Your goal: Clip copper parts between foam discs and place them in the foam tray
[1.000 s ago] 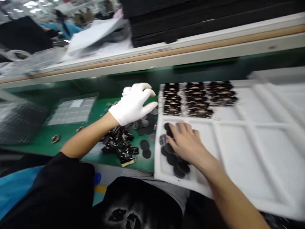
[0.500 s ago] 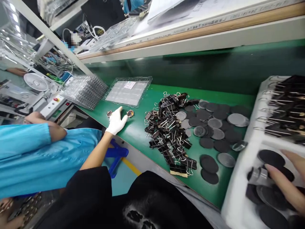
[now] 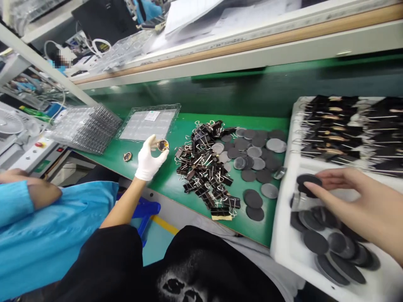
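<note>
My left hand (image 3: 147,160), in a white glove, is lifted off the green bench and pinches a small round brass-coloured disc (image 3: 163,145) between thumb and fingers. A second such disc (image 3: 127,156) lies on the bench to its left. My bare right hand (image 3: 362,201) reaches over the near compartment of a white foam tray (image 3: 283,235), fingers stretched out above a spread of dark round pads (image 3: 327,243). It holds nothing that I can see.
A heap of black binder clips (image 3: 206,167) and loose grey and black discs (image 3: 252,155) lie on the green bench (image 3: 176,176). Clear blister trays (image 3: 147,122) sit at the left. Clipped assemblies (image 3: 333,126) fill the tray's far rows. A person in a blue sleeve (image 3: 37,239) sits left.
My left hand went from the disc pile to the far left, then picked one brass disc up off the bench. The view swung left, then partly back. My right hand stayed over the pads.
</note>
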`<state>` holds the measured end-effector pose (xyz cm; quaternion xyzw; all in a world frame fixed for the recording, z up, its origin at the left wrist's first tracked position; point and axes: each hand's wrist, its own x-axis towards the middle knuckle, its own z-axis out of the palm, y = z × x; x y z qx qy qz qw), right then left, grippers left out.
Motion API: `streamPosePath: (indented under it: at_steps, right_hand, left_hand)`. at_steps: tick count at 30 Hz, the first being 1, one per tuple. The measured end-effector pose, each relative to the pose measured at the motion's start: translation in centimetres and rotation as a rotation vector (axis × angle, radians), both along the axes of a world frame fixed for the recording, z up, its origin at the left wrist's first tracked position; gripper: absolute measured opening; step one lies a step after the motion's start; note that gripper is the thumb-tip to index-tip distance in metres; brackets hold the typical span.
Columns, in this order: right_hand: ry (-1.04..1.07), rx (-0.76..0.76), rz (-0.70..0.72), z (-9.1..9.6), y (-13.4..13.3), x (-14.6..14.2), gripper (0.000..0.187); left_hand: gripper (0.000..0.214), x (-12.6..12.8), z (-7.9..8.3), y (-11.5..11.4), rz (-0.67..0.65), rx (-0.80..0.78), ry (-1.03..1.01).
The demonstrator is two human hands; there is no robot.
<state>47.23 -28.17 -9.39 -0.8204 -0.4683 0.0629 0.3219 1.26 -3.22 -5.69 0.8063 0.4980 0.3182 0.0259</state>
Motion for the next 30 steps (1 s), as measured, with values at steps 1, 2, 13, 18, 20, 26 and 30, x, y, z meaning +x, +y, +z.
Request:
streamPosePath:
  at_steps: [1,2,13,18,20,26,30]
  right_hand:
    - [0.028,-0.003,-0.012,0.9,0.2,-0.3,0.057]
    - [0.068,0.005,-0.013,1.7,0.4,-0.5,0.055]
    - [0.177,0.076,0.029,4.5,0.4,-0.8,0.020]
    - [0.007,-0.005,0.059,4.6,0.2,-0.9,0.026]
    - [-0.049,0.149,0.072,5.1,0.1,-1.5,0.018]
    - [-0.368,0.704,0.295,5.9,0.2,-4.8,0.025]
    - [-0.410,0.727,0.451,5.3,0.4,-6.0,0.049]
  left_hand:
    - [0.075,1.5,0.8,-0.5,-0.075,0.050,-0.028]
    - [0.076,3.1,1.6,-1.0,-0.160,0.084,-0.036]
    - [0.049,22.2,7.6,-7.1,-0.982,-0.039,0.356]
    - [0.057,23.5,6.6,-7.3,-0.984,-0.004,0.328]
    - [0.064,23.3,6.1,-7.2,-0.944,-0.054,0.280]
    - [0.069,22.5,6.0,-7.8,-0.996,-0.197,0.162]
    - [0.066,22.4,6.9,-8.4,-1.042,-0.275,0.027]
